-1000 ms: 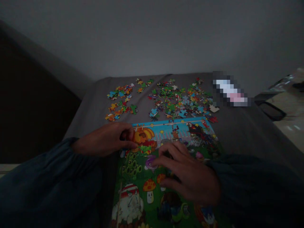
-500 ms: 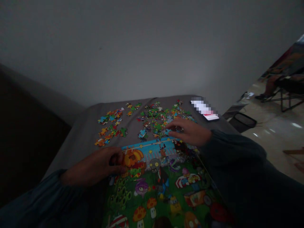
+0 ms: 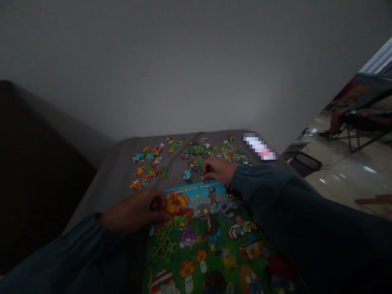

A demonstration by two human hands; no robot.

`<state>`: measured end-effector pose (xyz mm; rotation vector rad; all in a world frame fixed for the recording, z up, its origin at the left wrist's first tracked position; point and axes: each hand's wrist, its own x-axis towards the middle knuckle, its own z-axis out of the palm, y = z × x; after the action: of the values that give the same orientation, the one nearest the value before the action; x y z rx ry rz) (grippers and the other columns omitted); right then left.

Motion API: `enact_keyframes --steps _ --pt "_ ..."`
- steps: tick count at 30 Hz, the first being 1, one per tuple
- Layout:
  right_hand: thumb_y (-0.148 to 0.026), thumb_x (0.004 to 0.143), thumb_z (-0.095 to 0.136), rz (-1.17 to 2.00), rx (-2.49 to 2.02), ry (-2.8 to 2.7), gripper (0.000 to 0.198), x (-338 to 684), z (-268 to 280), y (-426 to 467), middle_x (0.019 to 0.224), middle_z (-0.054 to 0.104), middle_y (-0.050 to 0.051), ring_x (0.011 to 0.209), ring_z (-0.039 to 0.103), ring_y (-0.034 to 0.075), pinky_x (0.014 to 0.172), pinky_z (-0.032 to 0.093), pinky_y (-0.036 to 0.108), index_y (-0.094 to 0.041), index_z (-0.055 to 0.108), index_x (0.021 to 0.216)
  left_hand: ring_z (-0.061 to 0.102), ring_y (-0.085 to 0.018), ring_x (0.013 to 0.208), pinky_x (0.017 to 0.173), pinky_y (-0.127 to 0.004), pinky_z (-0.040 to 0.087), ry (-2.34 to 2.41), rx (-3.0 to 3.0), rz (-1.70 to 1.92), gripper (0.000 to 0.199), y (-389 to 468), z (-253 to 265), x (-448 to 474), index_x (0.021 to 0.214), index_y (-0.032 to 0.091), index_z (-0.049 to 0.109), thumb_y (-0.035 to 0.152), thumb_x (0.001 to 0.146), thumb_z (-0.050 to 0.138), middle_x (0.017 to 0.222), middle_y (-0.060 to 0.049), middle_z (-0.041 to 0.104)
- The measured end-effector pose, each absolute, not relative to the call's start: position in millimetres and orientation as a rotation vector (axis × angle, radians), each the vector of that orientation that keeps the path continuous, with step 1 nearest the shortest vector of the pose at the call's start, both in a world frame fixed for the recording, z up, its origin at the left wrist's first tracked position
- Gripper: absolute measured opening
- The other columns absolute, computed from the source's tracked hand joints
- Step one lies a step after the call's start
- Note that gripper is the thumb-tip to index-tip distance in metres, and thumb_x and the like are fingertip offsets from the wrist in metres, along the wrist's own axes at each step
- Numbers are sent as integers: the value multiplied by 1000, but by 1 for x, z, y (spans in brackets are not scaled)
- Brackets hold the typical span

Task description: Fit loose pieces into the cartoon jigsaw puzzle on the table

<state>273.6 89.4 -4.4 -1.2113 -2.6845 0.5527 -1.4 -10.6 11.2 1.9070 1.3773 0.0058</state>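
Along grey wall (image 3: 196, 69), cloth-covered surface (image 3: 113, 163); left grip (image 3: 137, 210) apart at puzzle board (image 3: 199, 241); right grip (image 3: 220, 169) near pieces (image 3: 148, 153), unclear.

Indoor room, perhaps a home: plain wall (image 3: 196, 73), glossy floor (image 3: 346, 175), chair (image 3: 367, 121).

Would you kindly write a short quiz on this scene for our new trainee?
1. Fill in: the left hand is at the board's far ____ corner.
2. True or false: the phone lies on the board.
3. Where is the right hand?
A) On the phone
B) At the loose pieces, just past the board's far edge
C) Against the wall

Key:
1. left
2. False; it lies on the grey cloth, towards the far right.
3. B
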Motion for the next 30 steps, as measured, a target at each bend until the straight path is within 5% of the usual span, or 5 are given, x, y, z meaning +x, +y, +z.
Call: enact_keyframes --steps 3,11,17,22,30 --pt "-22 78 69 537 -1192 -2726 18 271 2 87 80 62 3 72 54 14 65 41 26 -14 61 92 46 -14 62 53 -25 31 1368 1931 15 28 -11 11 -3 77 19 54 45 73 63 67 3 52" --pt "-35 82 65 365 -997 -2788 38 235 4 92 115 54 14 107 44 29 90 36 45 -17 62 116 49 -16 64 54 -26 32 1401 1948 -10 32 -11 13 -2 83 19 56 48 71 63 69 2 53" --pt "-25 89 56 367 -855 -2795 15 239 8 94 97 64 8 96 53 18 89 39 32 -15 66 93 48 -15 62 53 -25 32 1406 1948 3 29 -12 17 0 81 21 56 48 72 62 67 3 51" --pt "-25 95 43 329 -839 -2715 22 263 21 80 96 63 9 91 54 18 85 42 33 -13 61 99 50 -16 65 55 -26 34 1434 1950 -10 30 -13 17 1 84 20 57 47 71 63 71 2 55" --pt "-21 81 65 432 -804 -2834 35 219 5 90 108 58 12 102 50 25 91 39 42 -17 62 116 50 -16 66 54 -25 34 1378 1939 0 32 -10 7 -5 85 20 56 49 73 61 71 3 54"
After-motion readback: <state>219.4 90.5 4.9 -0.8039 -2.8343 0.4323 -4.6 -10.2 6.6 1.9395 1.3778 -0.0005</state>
